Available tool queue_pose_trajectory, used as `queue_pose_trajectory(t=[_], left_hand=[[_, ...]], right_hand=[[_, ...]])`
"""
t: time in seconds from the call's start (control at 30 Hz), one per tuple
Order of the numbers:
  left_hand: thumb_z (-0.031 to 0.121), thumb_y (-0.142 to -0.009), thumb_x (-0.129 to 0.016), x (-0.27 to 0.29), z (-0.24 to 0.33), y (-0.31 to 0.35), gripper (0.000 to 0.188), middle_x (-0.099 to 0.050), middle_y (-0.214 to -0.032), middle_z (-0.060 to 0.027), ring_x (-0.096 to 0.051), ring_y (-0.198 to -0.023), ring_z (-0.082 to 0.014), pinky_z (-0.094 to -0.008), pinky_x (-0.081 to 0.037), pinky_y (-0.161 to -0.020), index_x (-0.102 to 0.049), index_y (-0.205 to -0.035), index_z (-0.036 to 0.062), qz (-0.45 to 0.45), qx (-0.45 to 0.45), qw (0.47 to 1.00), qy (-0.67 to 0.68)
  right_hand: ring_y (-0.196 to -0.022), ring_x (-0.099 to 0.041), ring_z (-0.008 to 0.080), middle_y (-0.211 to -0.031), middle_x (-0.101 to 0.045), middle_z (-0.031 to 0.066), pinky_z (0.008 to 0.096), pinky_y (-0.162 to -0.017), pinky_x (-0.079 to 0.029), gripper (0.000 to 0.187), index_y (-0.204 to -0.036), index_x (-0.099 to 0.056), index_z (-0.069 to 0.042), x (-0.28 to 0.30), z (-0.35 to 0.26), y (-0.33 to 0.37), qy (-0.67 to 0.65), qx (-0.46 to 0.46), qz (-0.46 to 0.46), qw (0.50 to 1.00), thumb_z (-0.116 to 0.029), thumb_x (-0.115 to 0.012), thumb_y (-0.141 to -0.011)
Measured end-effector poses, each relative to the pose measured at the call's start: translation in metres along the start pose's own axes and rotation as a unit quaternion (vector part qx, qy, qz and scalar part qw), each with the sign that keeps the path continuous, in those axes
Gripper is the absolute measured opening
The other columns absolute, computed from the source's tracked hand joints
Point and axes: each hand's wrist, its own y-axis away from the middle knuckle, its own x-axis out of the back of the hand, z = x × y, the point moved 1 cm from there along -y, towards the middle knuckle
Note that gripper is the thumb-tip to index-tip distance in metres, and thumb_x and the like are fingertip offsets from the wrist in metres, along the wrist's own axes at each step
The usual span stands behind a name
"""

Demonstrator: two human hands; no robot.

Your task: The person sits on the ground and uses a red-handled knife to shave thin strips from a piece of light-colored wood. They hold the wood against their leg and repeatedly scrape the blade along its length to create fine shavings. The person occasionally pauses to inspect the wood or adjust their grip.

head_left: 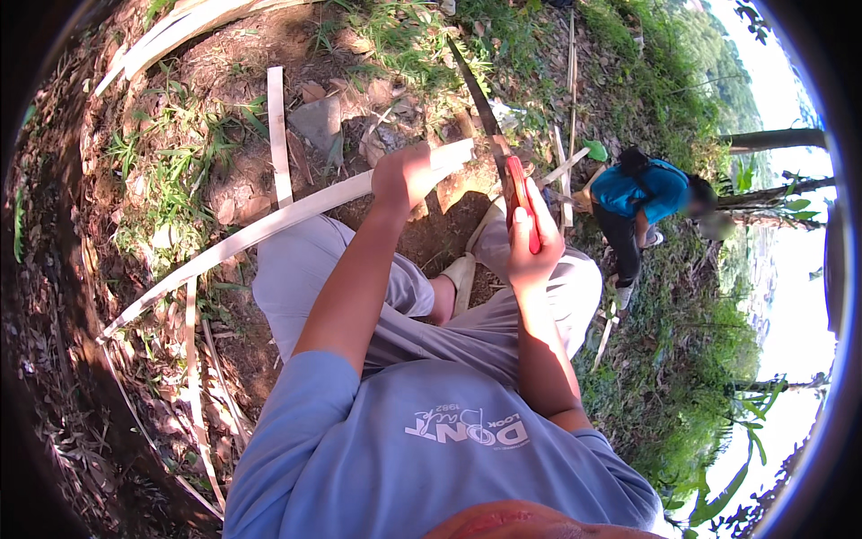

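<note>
Left of the blade (481,101) is a strip (269,223) in the left hand (402,180) — farther left, a stone (316,122). At the blade's handle (515,172) is the right hand (537,242); right of the blade — another person (660,190).

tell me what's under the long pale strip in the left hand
Around the long pale strip in the left hand, leafy ground and trousers show, and a second strip runs up to its far edge. Whatever lies directly beneath is covered, so that strip's near end cannot be seen.
</note>
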Motion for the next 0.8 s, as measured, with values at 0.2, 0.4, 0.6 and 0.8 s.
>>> queue_pose_trajectory(t=[0.2,0.4,0.6,0.8], left_hand=[[0.044,-0.091,-0.076,-0.03,-0.041,0.014,0.038,-0.076,-0.085,-0.0153,-0.076,-0.08,-0.0383,-0.0491,-0.061,-0.074,-0.071,-0.096,0.0074,-0.05,0.06,0.991,-0.105],[0.049,-0.091,-0.077,-0.011,-0.048,0.033,0.043,-0.075,-0.077,-0.0123,-0.077,-0.074,-0.0335,-0.0466,-0.062,-0.069,-0.068,-0.093,0.0073,-0.098,0.033,0.985,-0.141],[0.064,-0.086,-0.078,0.006,-0.043,0.035,0.058,-0.074,-0.075,-0.0119,-0.076,-0.069,-0.0319,-0.0444,-0.06,-0.061,-0.067,-0.091,0.0078,-0.045,0.009,0.988,-0.146],[0.071,-0.089,-0.072,0.047,-0.018,0.03,0.066,-0.07,-0.069,-0.0145,-0.073,-0.064,-0.0348,-0.0472,-0.058,-0.059,-0.066,-0.084,0.006,0.014,0.007,0.996,-0.084]], right_hand=[[-0.082,-0.064,0.0145,-0.097,-0.077,0.0118,0.0285,-0.086,-0.052,0.046,-0.145,-0.066,0.001,-0.027,0.02,-0.01,0.015,0.089,-0.034,0.995,-0.001,-0.07,-0.099],[-0.083,-0.059,0.0103,-0.096,-0.076,0.0112,0.0259,-0.08,-0.05,0.038,-0.141,-0.067,0.003,-0.034,0.029,-0.006,-0.034,0.025,-0.026,0.999,-0.008,-0.067,-0.104],[-0.084,-0.059,0.0108,-0.102,-0.076,0.0082,0.0261,-0.08,-0.05,0.039,-0.14,-0.067,0.003,-0.039,0.024,-0.001,-0.037,0.042,-0.049,0.997,-0.007,-0.07,-0.103],[-0.071,-0.055,0.0043,-0.096,-0.072,0.0011,0.0201,-0.065,-0.042,0.041,-0.146,-0.064,0.001,-0.025,0.023,0.005,-0.097,-0.052,-0.039,0.993,-0.01,-0.065,-0.107]])
